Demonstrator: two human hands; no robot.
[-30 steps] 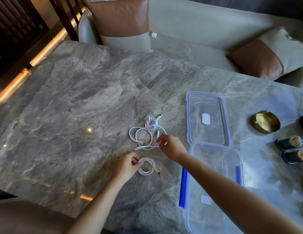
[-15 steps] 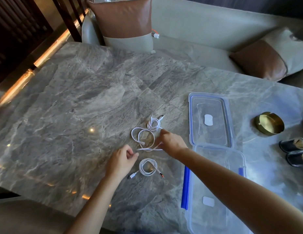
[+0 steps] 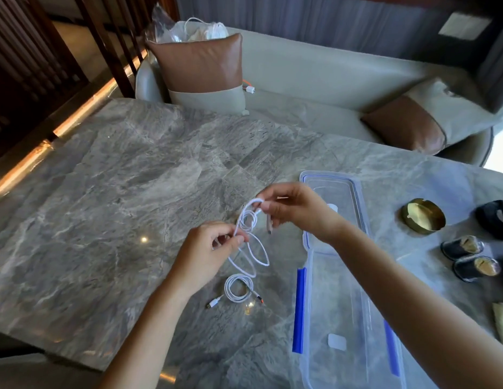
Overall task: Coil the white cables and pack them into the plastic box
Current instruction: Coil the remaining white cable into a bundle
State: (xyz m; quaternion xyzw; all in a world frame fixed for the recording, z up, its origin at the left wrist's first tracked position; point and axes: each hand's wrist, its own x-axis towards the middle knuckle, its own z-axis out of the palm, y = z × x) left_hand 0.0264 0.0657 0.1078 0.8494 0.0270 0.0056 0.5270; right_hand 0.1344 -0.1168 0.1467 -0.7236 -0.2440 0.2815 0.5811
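Head view: both hands are raised above the marble table [image 3: 104, 206] with a loose white cable [image 3: 262, 255] strung between them. The left hand [image 3: 208, 248] has its fingers curled inward and pinches the lower part of that cable between thumb and fingertips. The right hand [image 3: 295, 211] sits higher and further back, its fingers bent, pinching the top of a bunched loop; one plug end hangs down just below its fingers. Slack loops of the cable droop from the hands toward the tabletop. A second cable, the coiled cable [image 3: 239, 287], lies flat on the table just below those loops, its two plug ends sticking out either side. The plastic box [image 3: 309, 360] lies open to the right of the coil, no cable inside it, a blue clip along its near-left edge. Its lid [image 3: 357, 197] lies beyond it, partly behind the right hand. A brass dish [image 3: 423, 216] sits further right
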